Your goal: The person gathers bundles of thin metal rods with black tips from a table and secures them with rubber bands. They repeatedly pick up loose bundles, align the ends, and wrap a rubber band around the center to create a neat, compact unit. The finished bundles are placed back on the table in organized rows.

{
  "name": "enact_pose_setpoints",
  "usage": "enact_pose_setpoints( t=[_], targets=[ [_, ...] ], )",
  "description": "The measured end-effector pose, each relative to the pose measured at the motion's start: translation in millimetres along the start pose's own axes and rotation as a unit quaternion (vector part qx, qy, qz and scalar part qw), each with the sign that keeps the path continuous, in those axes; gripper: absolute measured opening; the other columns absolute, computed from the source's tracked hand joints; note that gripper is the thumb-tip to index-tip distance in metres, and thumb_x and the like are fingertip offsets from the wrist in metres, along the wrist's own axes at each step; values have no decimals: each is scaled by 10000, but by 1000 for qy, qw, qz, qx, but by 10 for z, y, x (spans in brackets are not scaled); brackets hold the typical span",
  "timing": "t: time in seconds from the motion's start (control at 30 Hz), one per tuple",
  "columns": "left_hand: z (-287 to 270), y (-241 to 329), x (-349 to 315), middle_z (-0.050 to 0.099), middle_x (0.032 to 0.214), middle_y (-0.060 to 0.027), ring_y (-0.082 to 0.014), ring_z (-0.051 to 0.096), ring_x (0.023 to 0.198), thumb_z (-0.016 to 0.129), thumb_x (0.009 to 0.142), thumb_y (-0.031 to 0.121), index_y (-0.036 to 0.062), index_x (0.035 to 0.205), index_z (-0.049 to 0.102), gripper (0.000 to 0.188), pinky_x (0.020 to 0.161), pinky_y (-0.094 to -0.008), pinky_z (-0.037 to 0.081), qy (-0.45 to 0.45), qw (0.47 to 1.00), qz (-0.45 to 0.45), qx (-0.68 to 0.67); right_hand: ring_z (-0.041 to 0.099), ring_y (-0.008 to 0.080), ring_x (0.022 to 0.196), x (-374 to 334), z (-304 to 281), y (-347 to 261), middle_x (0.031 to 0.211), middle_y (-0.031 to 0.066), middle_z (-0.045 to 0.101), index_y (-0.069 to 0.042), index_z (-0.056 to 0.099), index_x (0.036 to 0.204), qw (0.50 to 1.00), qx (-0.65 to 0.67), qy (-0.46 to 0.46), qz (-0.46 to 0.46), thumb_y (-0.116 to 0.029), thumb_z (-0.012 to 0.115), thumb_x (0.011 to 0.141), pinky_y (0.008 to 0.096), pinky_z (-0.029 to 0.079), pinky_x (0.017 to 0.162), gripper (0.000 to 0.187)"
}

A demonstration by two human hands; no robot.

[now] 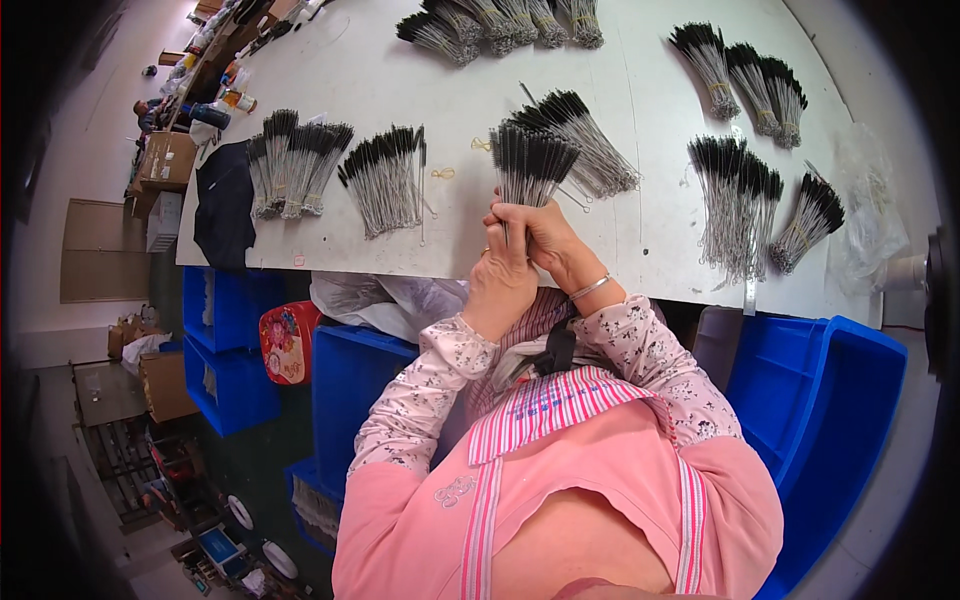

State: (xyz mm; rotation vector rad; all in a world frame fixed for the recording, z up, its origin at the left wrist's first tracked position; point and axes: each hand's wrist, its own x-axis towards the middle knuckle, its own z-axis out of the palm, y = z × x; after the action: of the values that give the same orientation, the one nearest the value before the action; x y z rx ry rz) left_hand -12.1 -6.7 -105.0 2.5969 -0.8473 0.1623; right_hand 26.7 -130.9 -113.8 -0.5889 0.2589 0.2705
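Both hands hold one upright bundle of thin wire brushes (536, 160), black bristles on top and bare wire stems below. My right hand (548, 232) wraps round the stems from the right. My left hand (503, 272) is closed just below and to the left, against the right one; the fingers hide the lower stems. Behind the bundle lies a loose pile of similar brushes (580, 140), fanned to the right. A flat row of brushes (385, 185) lies to the left. Between that row and my hands are yellow rubber bands (442, 174).
More brush bundles (298, 165) lie at the left, others (735, 205) at the right and along the far side of the white table (640, 250). A dark cloth (224, 205) covers the left corner. Clear plastic bags (868, 200) lie at the right end. Blue bins (815, 400) stand below.
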Motion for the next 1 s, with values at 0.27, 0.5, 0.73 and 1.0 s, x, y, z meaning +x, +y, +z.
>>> enact_pose_setpoints(
  t=[0.27,0.5,0.73,1.0],
  targets=[
    [-347,-118,129,551,1120,-88,-171,596,966,695,814,219,31,1329,366,639,767,-360,537,-237,683,-336,-604,669,238,798,-134,86,-180,859,99,641,40,551,1090,995,-40,-78,-39,44,698,735,348,569,724,384],
    [-204,-67,-1,634,808,-76,-168,628,687,650,840,91,-14,1082,536,288,576,-264,521,-182,698,-285,-631,640,185,741,-234,202,-204,869,88,647,19,567,1088,982,-160,-104,-20,-83,735,771,306,534,663,373],
    [-265,5,-33,655,862,-117,-183,638,710,625,834,40,-8,1193,498,383,537,-276,507,-75,664,-271,-693,568,62,727,-102,20,-31,857,13,637,-10,601,1085,953,-208,10,-218,-229,678,865,214,461,609,320],
    [-142,-62,-182,660,890,-113,-183,652,765,611,836,38,4,1178,525,355,612,-318,556,-18,635,-343,-692,555,60,715,-133,44,-22,809,-3,629,-8,644,940,963,-180,17,-202,-184,650,886,222,462,648,184]
  ],
)
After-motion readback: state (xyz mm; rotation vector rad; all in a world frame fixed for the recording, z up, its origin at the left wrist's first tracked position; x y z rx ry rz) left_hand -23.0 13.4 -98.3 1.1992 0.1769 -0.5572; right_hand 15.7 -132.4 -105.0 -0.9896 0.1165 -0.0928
